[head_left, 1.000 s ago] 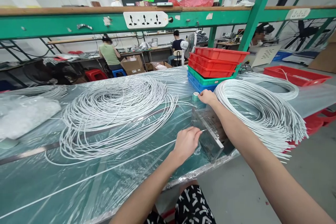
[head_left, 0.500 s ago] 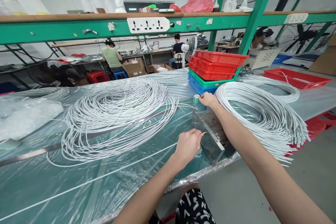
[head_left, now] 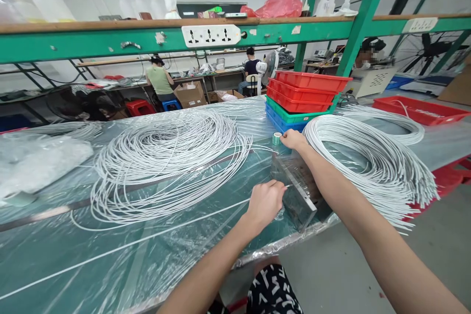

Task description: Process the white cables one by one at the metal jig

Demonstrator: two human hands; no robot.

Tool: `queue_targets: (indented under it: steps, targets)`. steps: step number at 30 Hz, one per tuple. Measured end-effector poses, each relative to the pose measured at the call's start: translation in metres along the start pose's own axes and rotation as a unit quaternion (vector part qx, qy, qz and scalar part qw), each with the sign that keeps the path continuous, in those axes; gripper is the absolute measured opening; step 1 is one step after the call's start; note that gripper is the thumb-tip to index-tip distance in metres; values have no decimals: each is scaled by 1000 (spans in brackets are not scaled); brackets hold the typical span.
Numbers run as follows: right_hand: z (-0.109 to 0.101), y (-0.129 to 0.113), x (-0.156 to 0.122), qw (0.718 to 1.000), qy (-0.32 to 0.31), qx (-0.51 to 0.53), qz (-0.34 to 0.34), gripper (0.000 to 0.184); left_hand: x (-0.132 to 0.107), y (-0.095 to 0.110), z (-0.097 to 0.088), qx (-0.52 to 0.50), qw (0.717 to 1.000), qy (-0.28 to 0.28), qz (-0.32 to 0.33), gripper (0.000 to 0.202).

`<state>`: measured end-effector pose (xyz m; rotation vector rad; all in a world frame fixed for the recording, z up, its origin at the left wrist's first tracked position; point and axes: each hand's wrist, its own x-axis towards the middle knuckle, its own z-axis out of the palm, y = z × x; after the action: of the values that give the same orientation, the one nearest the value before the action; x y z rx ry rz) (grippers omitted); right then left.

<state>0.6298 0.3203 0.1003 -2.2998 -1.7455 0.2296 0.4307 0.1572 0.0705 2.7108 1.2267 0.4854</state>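
Observation:
My left hand (head_left: 265, 202) is closed in a pinch on the end of a thin white wire (head_left: 154, 238) that runs left across the plastic-covered table. It holds the wire tip against the side of a clear acrylic jig block (head_left: 296, 195) near the table's front edge. My right hand (head_left: 292, 139) reaches over the block, fingers curled at its far end beside a small green tape roll (head_left: 275, 138); what it grips is hidden. A large loose coil of white wire (head_left: 167, 162) lies to the left. A bundle of cut white wires (head_left: 371, 162) lies to the right.
Stacked red, green and blue trays (head_left: 303, 98) stand behind the block. A red tray (head_left: 419, 109) sits far right. A green shelf beam with a power strip (head_left: 212, 36) crosses overhead. A plastic bag (head_left: 40, 162) lies at left. Other people sit at benches behind.
The view shifted slightly. My left hand has pushed the wire tip a little closer to the block. My right hand stays at the block's far end.

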Motion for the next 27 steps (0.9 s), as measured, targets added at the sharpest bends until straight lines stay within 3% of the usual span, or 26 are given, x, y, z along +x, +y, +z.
queue_targets:
  steps: [27]
  targets:
    - [3,2,2,1000,-8,1,-10,31,1,0,2,-23,1000,12,-6,32]
